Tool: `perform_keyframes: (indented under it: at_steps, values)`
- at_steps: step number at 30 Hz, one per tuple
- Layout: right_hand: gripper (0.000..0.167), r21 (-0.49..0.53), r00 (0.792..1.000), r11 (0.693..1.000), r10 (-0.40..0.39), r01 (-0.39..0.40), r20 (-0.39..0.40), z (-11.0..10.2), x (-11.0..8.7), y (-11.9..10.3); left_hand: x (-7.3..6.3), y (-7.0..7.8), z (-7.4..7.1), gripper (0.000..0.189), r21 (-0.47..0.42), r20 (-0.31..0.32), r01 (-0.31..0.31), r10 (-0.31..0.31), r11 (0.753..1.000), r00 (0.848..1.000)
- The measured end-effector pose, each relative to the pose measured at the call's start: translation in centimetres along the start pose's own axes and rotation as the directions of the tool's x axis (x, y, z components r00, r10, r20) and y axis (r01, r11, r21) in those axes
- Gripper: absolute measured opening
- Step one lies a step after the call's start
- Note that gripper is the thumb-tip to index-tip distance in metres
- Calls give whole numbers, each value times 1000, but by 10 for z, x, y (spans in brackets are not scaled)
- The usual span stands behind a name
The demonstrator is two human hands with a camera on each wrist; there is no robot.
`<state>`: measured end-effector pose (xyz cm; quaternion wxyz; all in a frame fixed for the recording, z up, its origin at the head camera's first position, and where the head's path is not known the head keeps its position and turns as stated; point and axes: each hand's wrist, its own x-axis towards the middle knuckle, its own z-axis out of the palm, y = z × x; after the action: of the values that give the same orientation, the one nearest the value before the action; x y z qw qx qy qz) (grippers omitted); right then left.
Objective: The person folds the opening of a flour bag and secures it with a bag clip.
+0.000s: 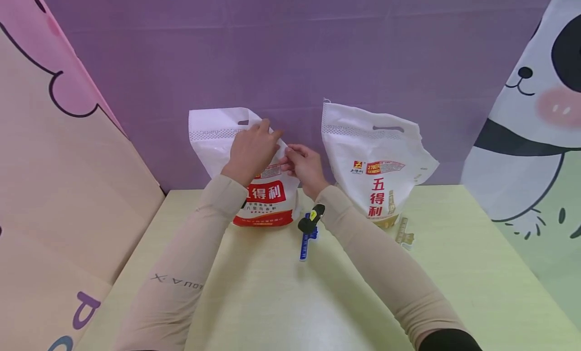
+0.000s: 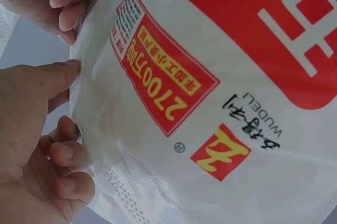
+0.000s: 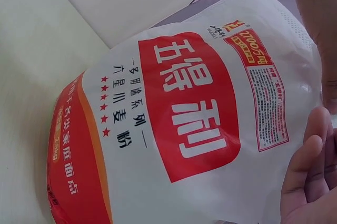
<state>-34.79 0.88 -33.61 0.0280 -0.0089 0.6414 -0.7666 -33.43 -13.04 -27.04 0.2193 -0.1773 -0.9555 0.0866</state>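
Observation:
A white flour bag [image 1: 218, 144] with red print stands upright at the left of the table's back. My left hand [image 1: 254, 150] grips its upper right edge, below the cut-out handle. In the left wrist view, thumb and curled fingers of the left hand [image 2: 31, 113] hold the bag's edge [image 2: 121, 129]. Just below, my right hand [image 1: 305, 167] pinches the same side edge between thumb and fingers. The right wrist view shows the right hand [image 3: 310, 176] at the side of the bag's printed front [image 3: 189, 103].
A second white flour bag [image 1: 369, 149] with gold at its base leans at the right. A blue strip with ruler-like marks [image 1: 304, 246] lies before the right wrist, a gold one [image 1: 401, 230] beside the second bag. A purple backdrop [image 1: 290, 53] rises behind the table.

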Motion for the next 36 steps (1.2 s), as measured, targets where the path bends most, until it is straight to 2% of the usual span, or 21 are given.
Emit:
perform_keyframes:
  at_steps: [10,18,36]
  values:
    - [20,-9,1000,1000,-18,18,5,1,2,2,-1,0,-3,37,-23,9,8,-7,1000,1000]
    - [22,-124,990,982,-137,140,30,-5,1,10,-1,1,-1,35,-44,0,15,-15,999,1000]
    - [22,-227,988,961,-156,156,16,-8,-1,14,-4,-5,-3,41,-108,-8,69,-70,992,998]
